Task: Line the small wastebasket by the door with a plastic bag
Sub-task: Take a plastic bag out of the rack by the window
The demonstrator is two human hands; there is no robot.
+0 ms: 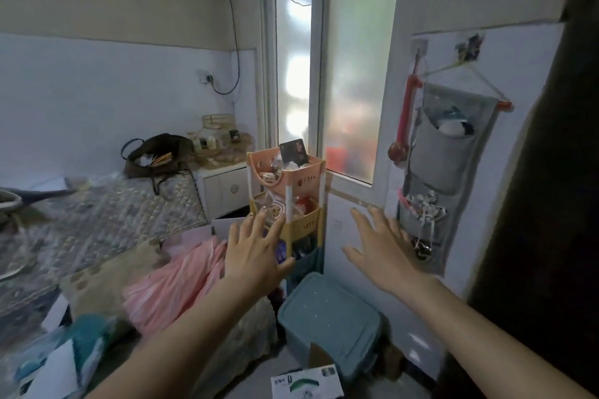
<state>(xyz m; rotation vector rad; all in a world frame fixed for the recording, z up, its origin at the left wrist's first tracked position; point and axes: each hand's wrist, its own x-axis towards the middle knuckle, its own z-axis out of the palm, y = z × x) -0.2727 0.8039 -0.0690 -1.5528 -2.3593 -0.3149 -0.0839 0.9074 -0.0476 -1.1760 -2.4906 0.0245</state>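
Observation:
My left hand (254, 251) is stretched out in front of me with fingers spread, empty, in front of the tiered storage rack (288, 201). My right hand (382, 246) is also raised, fingers apart and holding nothing, over by the white wall under the window. A crumpled pink plastic bag (176, 282) lies on the bed edge just left of my left hand. No wastebasket shows in this view.
A teal lidded storage box (330, 317) sits on the floor below my hands, with a small carton (308, 382) in front of it. The bed (81, 220) fills the left. A grey hanging pocket organizer (447, 171) is on the right wall beside a dark door edge (551, 204).

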